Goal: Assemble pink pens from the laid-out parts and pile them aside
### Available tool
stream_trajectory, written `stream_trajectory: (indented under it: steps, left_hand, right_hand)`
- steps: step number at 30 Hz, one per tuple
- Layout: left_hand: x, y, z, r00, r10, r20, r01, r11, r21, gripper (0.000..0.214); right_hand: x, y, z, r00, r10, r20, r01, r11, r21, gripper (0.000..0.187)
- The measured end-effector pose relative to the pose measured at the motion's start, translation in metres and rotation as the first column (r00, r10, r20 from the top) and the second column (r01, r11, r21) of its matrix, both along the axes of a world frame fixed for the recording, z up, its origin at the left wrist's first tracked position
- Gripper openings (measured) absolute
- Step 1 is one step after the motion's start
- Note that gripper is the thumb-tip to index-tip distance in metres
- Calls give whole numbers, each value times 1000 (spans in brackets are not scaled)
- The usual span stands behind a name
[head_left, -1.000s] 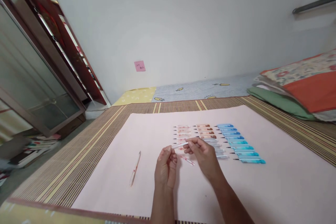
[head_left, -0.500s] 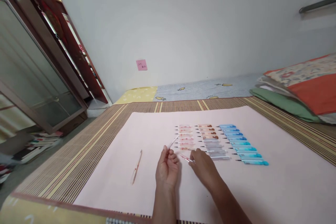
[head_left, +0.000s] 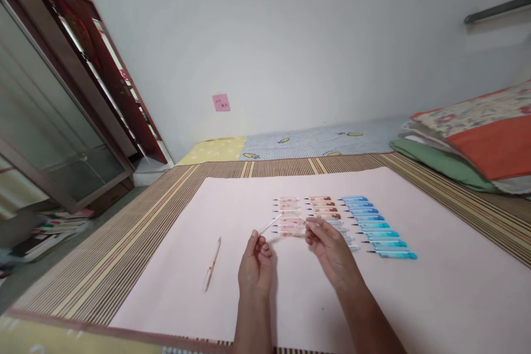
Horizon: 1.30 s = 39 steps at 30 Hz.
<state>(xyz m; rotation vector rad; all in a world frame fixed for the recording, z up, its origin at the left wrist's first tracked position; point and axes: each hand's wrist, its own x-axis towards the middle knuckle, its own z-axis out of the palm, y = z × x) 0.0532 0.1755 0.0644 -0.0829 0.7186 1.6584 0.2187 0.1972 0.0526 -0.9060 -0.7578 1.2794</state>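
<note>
My left hand (head_left: 256, 263) is closed, palm up, with a slim white pen refill (head_left: 269, 225) pinched between thumb and forefinger. It slants up to the right. To its right, the fingers of my right hand (head_left: 326, 243) are pinched on a pen barrel, mostly hidden by the fingers and blending with the pens behind. Both hands are raised over a pale pink sheet (head_left: 174, 282). A single clear pen with an orange-pink pattern (head_left: 212, 265) lies left of my left hand. Just beyond the hands is a column of pink-patterned pens (head_left: 289, 206).
Brown pens (head_left: 323, 203) and grey ones partly behind my right hand form a middle column. Blue and turquoise pens (head_left: 384, 235) line up on the right. A striped mat (head_left: 95, 265) lies under the sheet. Folded bedding (head_left: 489, 144) is at far right, against the wall (head_left: 311, 38).
My right hand has lifted the pink-patterned pen barrel from low over the sheet and turned, its fingertips now higher. My left hand still holds the refill. The view has shifted slightly.
</note>
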Motion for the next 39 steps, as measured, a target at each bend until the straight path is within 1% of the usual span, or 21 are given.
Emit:
stream_trajectory:
  steps: [5, 11, 17, 20, 23, 28, 32, 35, 39]
  left_hand:
    - [0, 0, -1, 997, 0, -78, 1, 1000, 2, 18]
    - [0, 1, -10, 987, -20, -160, 30, 998, 59, 13]
    - [-1, 1, -11, 957, -17, -289, 48, 994, 101, 22]
    - [-1, -1, -9, 935, -35, -352, 81, 990, 117, 31]
    - [0, -3, -6, 913, -80, -401, 135, 984, 112, 40]
    - [6, -4, -3, 890, -135, -435, 202, 973, 112, 45]
    - [6, -4, -3, 880, -145, -453, 200, 977, 74, 49]
    - [6, -3, -3, 860, -145, -489, 188, 982, 38, 52]
    - [7, -3, -6, 841, -155, -518, 190, 982, 15, 53]
  right_hand:
    - [0, -4, 9, 1000, -4, -2, 4, 1000, 23, 29]
    - [2, -2, 9, 994, -38, 101, 35, 999, 40, 37]
    - [9, -2, 11, 977, -32, 212, 18, 997, 70, 38]
    - [15, -2, 12, 969, -32, 246, 12, 997, 79, 38]
    - [18, -2, 13, 967, -17, 253, -6, 996, 93, 36]
    - [11, -2, 14, 963, 27, 268, -62, 991, 123, 35]
    - [2, -3, 14, 964, 52, 262, -94, 984, 150, 39]
    - [-2, -3, 13, 971, 65, 229, -103, 982, 156, 38]
    - [-3, -2, 9, 967, 67, 245, -109, 981, 161, 37]
